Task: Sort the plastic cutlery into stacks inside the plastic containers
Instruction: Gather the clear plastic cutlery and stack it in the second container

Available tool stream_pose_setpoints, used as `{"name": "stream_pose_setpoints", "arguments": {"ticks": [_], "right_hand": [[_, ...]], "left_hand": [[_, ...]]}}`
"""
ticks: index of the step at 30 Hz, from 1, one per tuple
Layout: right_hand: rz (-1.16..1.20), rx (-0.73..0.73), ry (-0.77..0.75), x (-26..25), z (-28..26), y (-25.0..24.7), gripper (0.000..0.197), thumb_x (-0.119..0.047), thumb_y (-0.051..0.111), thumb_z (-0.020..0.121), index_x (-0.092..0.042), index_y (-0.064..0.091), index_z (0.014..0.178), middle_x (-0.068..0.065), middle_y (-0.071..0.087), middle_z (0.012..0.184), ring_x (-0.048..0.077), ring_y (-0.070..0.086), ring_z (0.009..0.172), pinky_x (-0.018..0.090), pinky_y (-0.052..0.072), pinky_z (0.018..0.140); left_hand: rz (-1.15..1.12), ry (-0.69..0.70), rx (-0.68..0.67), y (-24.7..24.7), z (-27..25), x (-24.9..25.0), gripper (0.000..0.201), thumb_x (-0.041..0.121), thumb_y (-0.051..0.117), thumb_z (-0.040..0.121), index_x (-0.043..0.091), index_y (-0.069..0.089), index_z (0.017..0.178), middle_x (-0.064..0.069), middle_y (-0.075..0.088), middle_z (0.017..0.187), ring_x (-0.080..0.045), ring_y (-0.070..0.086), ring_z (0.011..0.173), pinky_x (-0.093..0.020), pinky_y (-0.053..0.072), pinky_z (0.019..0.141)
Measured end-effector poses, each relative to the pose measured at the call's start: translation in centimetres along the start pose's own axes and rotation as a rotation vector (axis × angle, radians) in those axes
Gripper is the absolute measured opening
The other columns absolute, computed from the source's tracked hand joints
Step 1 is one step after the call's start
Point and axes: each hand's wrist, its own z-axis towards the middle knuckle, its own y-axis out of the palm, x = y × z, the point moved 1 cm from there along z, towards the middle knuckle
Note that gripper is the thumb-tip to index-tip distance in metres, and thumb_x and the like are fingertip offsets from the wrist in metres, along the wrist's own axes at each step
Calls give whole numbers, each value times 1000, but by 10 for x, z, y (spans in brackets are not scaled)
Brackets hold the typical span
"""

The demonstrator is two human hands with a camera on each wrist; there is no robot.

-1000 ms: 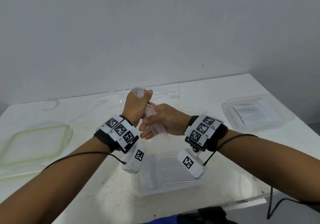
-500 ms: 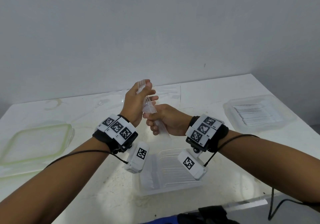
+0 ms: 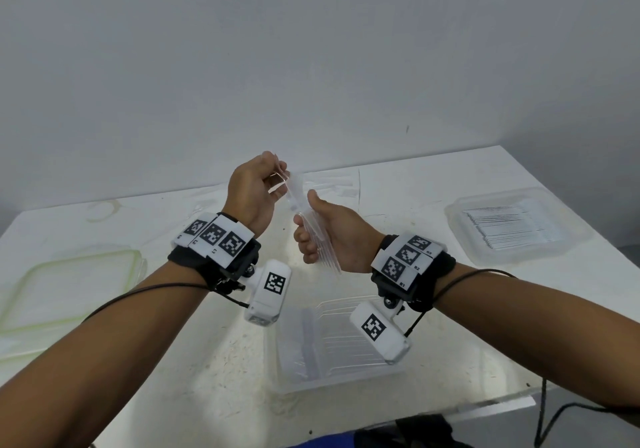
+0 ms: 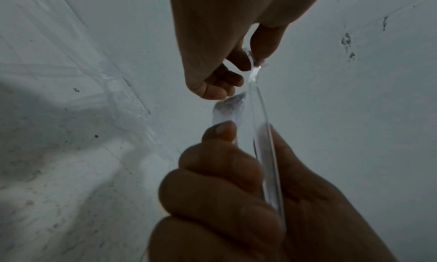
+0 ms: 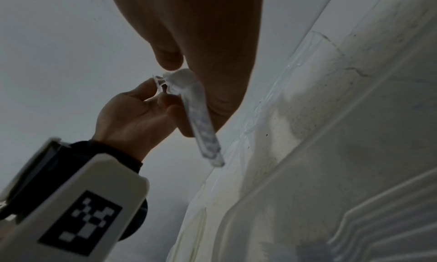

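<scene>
The left hand pinches the head end of one clear piece. The right hand is curled round a bundle of clear cutlery, above the near container. Light, stiff, slick, probably forks; best gripped by the handles.

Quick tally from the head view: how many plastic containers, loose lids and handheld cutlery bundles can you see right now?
Clear plastic containers: 2, one near the front edge, one at far right holding stacked cutlery
Green-rimmed clear lid: 1
Bundle of clear plastic cutlery: 1, gripped by the right hand, its top pinched by the left hand
Total: 4
</scene>
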Motion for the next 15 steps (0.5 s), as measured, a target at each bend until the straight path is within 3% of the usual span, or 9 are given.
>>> {"name": "stream_pose_setpoints", "arguments": {"ticks": [3,5,8,12,15], "right_hand": [[-31,51,-83,-7,-1,-4,27,-31,40,103,-10,47,87,5,51,66,17,51,54,24,43,49],[-55,45,-150,-14,-3,-4,26,-24,39,104,-4,52,92,11,63,73,24,65,63,28,53,55],[-47,-13,-181,-20,-6,-3,31,-21,37,104,-2,57,90,16,68,81,30,70,71,32,58,63],[-64,-58,-202,-23,-9,-6,26,-22,38,103,-2,55,97,14,66,77,27,68,67,29,56,60],[-93,-81,-192,-23,-12,-8,24,-21,40,102,-3,55,99,14,64,78,26,68,66,30,57,62]], "left_hand": [[85,3,-52,1,-2,0,26,5,39,90,13,51,69,-1,53,77,-14,50,74,-29,38,74],[189,-9,-100,4,-6,-4,25,6,39,90,12,53,70,0,53,76,-12,49,70,-28,38,70],[211,-38,-132,5,-8,-9,26,9,39,93,13,54,72,0,54,76,-13,48,68,-28,38,68],[172,-70,-140,3,-9,-8,16,9,47,97,12,55,83,-3,58,79,-14,56,60,-26,44,63],[190,-55,-151,-4,-8,-11,6,14,56,95,12,58,101,-7,61,80,-16,60,61,-32,48,73]]}}
